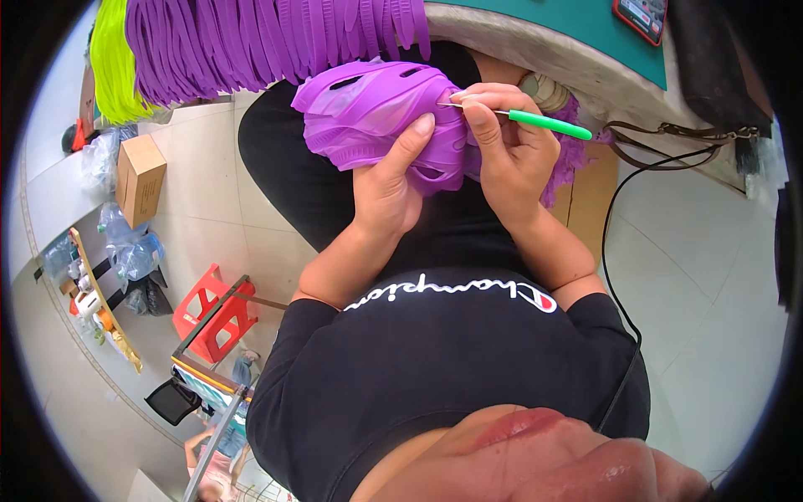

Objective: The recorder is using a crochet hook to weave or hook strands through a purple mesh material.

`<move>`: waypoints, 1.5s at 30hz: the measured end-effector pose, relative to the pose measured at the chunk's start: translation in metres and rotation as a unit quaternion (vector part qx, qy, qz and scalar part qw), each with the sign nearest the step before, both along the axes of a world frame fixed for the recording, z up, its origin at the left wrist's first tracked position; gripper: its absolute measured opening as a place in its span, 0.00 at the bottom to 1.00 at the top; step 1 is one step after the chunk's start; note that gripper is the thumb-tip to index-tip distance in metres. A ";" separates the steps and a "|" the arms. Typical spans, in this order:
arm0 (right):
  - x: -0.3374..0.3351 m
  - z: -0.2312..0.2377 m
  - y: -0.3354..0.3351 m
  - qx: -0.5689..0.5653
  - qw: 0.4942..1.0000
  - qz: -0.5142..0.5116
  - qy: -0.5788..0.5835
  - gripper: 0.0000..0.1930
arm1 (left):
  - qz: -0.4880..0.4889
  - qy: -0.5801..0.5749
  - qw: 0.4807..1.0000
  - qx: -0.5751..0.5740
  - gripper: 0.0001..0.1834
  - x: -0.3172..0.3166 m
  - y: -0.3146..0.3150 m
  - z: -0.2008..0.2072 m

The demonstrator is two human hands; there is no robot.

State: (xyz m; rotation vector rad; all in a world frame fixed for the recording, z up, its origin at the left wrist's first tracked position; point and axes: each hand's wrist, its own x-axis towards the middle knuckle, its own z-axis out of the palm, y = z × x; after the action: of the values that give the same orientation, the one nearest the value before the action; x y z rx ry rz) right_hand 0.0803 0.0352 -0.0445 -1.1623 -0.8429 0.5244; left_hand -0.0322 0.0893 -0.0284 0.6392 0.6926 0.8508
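Resting over the person's lap, a purple woven piece (368,117) made of flat plastic strips was held between both hands, just below the table edge (535,50). The left hand (389,188) was clamped on its lower side, thumb pressed against the weave. The right hand (502,146) was closed around a green-handled hook tool (544,123), whose metal tip was pushed into the strips. Loose purple strips (268,42) and yellow-green strips (113,58) were hung above, and a cardboard box (140,177) was seen on the floor.
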 end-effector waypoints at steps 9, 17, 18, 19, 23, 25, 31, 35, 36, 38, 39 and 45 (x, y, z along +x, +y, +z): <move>0.005 0.008 0.001 -0.034 0.992 -0.015 -0.122 0.04 | -0.005 0.020 0.999 0.033 0.21 -0.003 -0.001 -0.003; 0.001 0.011 0.001 -0.049 0.962 -0.039 -0.266 0.03 | -0.002 0.036 0.998 0.054 0.22 -0.005 -0.005 -0.004; 0.003 0.011 0.001 -0.050 0.962 -0.040 -0.266 0.03 | 0.011 0.032 0.998 0.052 0.21 -0.004 -0.005 -0.002; 0.006 0.011 0.001 -0.054 0.971 -0.051 -0.228 0.03 | 0.010 0.032 0.998 0.052 0.21 -0.004 -0.004 -0.002; 0.018 0.010 -0.002 -0.084 0.988 -0.039 -0.126 0.03 | -0.007 0.022 1.000 0.020 0.22 -0.005 0.002 -0.001; 0.017 0.006 -0.003 -0.055 0.992 -0.021 -0.108 0.03 | -0.010 0.023 1.000 0.012 0.22 -0.004 0.004 -0.002; 0.019 0.004 -0.004 -0.014 0.995 0.027 -0.098 0.04 | -0.024 0.006 1.000 0.001 0.23 -0.004 0.004 0.000; 0.019 0.005 -0.004 -0.004 0.986 0.026 -0.165 0.04 | -0.018 0.004 1.000 0.012 0.22 -0.005 0.003 0.000; 0.018 0.007 -0.004 -0.004 0.986 0.026 -0.165 0.04 | -0.020 0.005 1.000 0.020 0.21 -0.005 0.003 0.000; 0.017 0.008 -0.003 0.006 0.992 0.033 -0.118 0.04 | -0.015 0.010 1.000 0.025 0.21 -0.005 0.002 -0.002; 0.017 0.007 -0.003 0.006 0.992 0.034 -0.118 0.04 | -0.011 0.014 0.999 0.031 0.21 -0.005 0.002 -0.002; 0.025 0.003 -0.002 0.033 0.957 0.037 -0.287 0.06 | -0.020 0.011 0.999 0.035 0.21 -0.006 0.003 -0.001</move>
State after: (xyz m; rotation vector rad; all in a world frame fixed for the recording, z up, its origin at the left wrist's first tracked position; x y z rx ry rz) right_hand 0.1050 0.0331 -0.0418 -1.2409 -1.3960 0.2109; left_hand -0.0378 0.0920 -0.0298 0.7232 0.6698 0.8349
